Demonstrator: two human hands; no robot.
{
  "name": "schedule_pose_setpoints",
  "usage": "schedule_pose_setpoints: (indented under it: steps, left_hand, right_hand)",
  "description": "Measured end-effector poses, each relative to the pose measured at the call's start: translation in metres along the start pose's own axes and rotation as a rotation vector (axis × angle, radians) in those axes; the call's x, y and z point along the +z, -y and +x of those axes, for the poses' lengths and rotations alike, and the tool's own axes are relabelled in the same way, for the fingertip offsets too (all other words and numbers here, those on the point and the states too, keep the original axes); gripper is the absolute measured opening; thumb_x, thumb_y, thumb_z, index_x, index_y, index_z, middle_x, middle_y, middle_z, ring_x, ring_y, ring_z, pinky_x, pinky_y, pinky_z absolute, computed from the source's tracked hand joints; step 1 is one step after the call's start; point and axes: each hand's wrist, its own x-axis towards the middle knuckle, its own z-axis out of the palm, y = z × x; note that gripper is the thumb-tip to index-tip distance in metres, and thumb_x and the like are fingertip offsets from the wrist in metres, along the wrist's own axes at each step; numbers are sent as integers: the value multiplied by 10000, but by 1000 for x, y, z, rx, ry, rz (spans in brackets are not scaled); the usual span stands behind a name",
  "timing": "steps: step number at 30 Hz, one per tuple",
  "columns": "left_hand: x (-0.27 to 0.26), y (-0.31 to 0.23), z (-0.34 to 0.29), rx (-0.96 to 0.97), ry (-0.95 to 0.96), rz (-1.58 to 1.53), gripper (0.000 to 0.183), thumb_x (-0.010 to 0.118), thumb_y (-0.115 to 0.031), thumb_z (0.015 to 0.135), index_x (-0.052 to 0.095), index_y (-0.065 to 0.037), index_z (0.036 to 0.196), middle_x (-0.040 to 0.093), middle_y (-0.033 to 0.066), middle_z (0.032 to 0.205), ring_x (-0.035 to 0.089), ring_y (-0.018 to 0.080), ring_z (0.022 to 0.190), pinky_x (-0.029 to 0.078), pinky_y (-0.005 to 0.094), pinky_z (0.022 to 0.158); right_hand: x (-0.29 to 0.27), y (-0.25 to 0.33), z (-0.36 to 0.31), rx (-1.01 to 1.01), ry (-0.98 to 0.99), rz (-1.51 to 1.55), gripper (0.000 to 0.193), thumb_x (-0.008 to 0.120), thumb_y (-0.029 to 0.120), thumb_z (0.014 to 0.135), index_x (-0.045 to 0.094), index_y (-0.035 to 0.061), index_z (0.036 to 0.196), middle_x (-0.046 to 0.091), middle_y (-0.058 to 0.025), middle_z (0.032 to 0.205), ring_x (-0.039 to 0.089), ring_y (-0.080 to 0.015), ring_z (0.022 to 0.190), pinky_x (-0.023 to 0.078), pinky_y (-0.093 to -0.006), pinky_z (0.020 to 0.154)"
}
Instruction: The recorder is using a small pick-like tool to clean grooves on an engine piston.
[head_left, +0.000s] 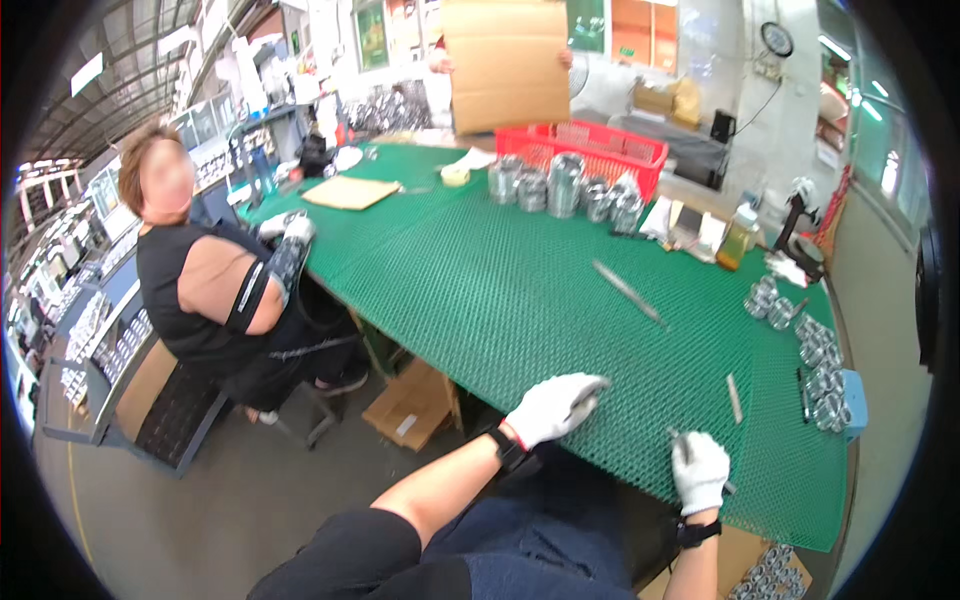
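My left hand [552,410], in a white glove, is closed around a small grey metal part [592,388] just above the near edge of the green table. The part's exact shape is mostly hidden by the fingers. To its right, my gloved right hand [702,468] grips a thin rod-like tool [731,488], whose ends stick out on both sides of the fist. The hands are apart. Beyond the right hand lies a short pale stick [734,398]. A longer grey file-like bar [628,292] rests farther up the green mat [480,290].
Stacks of metal rings [565,185] stand before a red crate [600,145]. More rings [825,370] line the right edge near a blue box [853,402]. A bottle [737,238] stands far right. A co-worker [215,270] sits left; someone behind holds up cardboard [508,65].
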Motion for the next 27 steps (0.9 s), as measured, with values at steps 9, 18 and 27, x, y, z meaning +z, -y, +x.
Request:
schedule_pose_setpoints:
  steps: [9,18,27]
  left_hand:
    - [-13,-13,15,32,-46,47,277,633,-121,863,665,-98,1137,684,141,1091,656,326,981,534,407,855]
    - [32,-12,20,-131,19,-119,341,577,38,874,639,-23,1203,676,86,928,639,157,813,514,275,747]
    - [2,-3,20,-16,-41,145,334,628,74,764,680,-53,1068,688,115,894,675,260,790,546,347,717]
  right_hand:
    - [-27,2,22,10,153,103,170,593,303,902,594,135,879,604,-96,754,637,-313,693,516,-436,621]
    - [-105,-220,3,365,220,-117,299,473,334,960,641,140,1114,690,-152,996,653,-362,927,518,-468,811]
    - [-80,-368,19,678,208,-415,420,427,280,971,559,110,1332,534,-172,1384,514,-348,1262,412,-436,1057]
